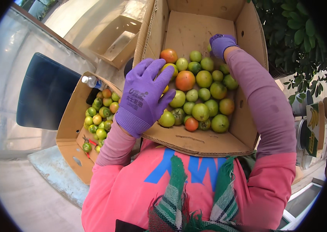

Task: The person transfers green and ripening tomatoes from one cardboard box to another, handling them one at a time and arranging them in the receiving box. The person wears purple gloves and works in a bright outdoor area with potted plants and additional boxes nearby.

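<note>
In front of me a deep cardboard box holds several loose tomatoes, mostly green ones with a few orange-red ones. My left hand, in a purple glove, lies over the box's left wall. Its fingers are spread, the tips beside a yellowish tomato, and it holds nothing that I can see. Farther off, near the box's right wall, my right hand wears a matching glove with dark fingertips. Its fingers curl downward round a green tomato, of which only a sliver shows; the glove hides the rest.
Left of me, a second cardboard box contains more tomatoes, a plastic bottle and red-handled snips. Beyond it stands a dark blue chair back. Another cardboard box sits behind. Leafy branches hang at the right.
</note>
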Motion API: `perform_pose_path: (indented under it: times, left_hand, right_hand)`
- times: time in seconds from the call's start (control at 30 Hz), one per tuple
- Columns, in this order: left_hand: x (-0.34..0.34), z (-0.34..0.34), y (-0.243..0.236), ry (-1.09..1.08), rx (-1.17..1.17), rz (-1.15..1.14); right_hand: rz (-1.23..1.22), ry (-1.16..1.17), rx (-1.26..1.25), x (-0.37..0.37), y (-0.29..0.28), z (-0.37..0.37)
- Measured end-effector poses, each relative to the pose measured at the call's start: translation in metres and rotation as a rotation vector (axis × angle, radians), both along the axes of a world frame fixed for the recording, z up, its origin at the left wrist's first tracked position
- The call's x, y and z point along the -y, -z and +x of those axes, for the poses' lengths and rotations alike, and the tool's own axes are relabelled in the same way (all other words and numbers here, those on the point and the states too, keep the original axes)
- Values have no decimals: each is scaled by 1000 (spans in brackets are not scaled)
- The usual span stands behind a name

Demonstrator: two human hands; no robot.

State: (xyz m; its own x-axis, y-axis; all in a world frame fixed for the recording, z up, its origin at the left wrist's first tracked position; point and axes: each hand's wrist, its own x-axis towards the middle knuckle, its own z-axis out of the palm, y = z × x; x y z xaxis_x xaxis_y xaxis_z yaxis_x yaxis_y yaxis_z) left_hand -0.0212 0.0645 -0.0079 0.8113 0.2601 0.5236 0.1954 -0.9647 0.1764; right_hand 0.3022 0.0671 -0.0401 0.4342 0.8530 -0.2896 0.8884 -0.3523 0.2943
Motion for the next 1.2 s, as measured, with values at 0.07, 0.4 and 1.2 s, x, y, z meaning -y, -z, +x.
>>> perform_pose_path:
  times: [0.07,0.4,1.2]
  left_hand:
    - [2,-1,-1,-6,-2,9]
    - [1,-3,0,5,11,4]
    - [-32,-52,33,-116,590,-612]
  right_hand:
    - [-32,4,-33,3,6,2]
    - [-92,48,-141,9,-2,8]
    - [605,-667,-206,63,-35,-72]
